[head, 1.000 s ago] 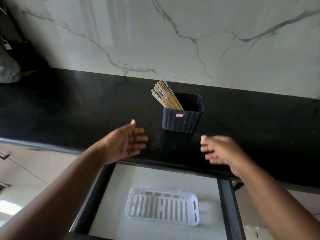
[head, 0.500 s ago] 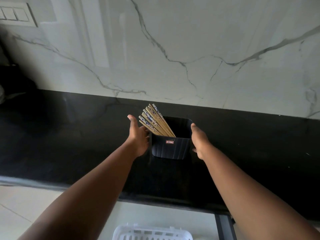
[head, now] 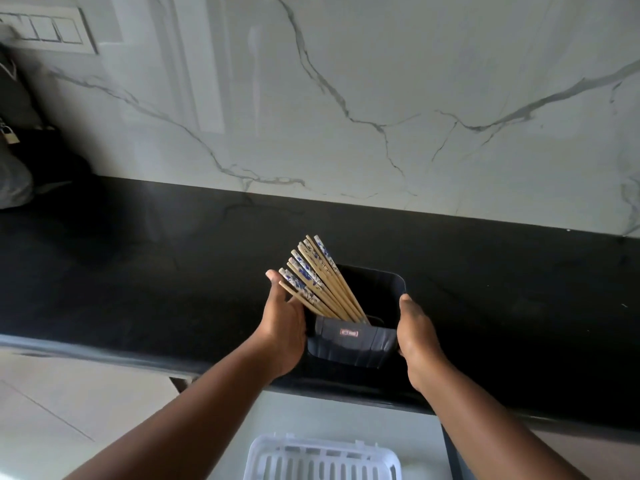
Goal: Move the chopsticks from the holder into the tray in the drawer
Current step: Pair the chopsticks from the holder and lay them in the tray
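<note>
A dark ribbed holder [head: 353, 346] stands near the front of the black counter, tipped slightly toward me. Several wooden chopsticks [head: 317, 282] with blue-and-white tops lean out of it to the left. My left hand [head: 282, 327] presses against the holder's left side, its thumb up beside the chopstick tops. My right hand [head: 415, 332] clasps the holder's right side. Below the counter edge, the white slotted tray [head: 323, 459] lies in the open drawer, only its far part in view.
The black counter [head: 156, 271] runs left and right under a white marble wall. A dark bag with a padlock [head: 14, 140] sits at the far left. A switch plate [head: 48, 29] is on the wall. The drawer's dark right rim [head: 453, 455] shows beside the tray.
Both hands have closed in on the holder's sides and drawn it toward the counter's front edge. More of the tray has come into view.
</note>
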Demonstrator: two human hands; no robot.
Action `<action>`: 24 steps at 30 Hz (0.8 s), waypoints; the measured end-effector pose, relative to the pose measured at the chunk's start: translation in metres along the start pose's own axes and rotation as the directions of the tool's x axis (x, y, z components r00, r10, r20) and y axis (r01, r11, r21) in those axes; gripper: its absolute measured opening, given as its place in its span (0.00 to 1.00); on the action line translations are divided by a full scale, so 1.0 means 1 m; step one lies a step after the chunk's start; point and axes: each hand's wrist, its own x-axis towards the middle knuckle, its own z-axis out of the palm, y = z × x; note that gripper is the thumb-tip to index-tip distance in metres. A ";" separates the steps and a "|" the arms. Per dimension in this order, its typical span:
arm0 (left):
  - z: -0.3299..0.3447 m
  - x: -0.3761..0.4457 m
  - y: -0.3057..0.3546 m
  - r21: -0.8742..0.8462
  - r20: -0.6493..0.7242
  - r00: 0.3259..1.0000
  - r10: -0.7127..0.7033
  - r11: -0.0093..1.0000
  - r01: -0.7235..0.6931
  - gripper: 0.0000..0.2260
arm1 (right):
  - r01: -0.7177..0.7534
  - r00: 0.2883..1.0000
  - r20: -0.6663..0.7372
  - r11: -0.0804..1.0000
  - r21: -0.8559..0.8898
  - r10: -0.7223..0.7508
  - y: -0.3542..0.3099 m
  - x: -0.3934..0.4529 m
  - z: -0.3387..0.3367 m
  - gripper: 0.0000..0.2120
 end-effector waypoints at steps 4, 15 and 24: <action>0.002 -0.011 -0.002 0.058 -0.036 0.999 0.028 0.998 -0.026 0.42 | 0.013 0.999 -0.029 1.000 -0.004 -0.013 -0.001 -0.018 0.004 0.24; -0.047 -0.010 -0.009 0.704 -0.217 0.932 0.290 0.708 -0.056 0.33 | 0.799 0.561 0.325 0.394 -0.455 -0.762 -0.035 -0.075 0.023 0.14; -0.117 -0.005 -0.051 0.933 -0.111 0.930 0.350 -0.285 0.218 0.34 | 0.710 0.565 0.391 0.186 -0.680 -0.727 -0.022 -0.078 0.083 0.17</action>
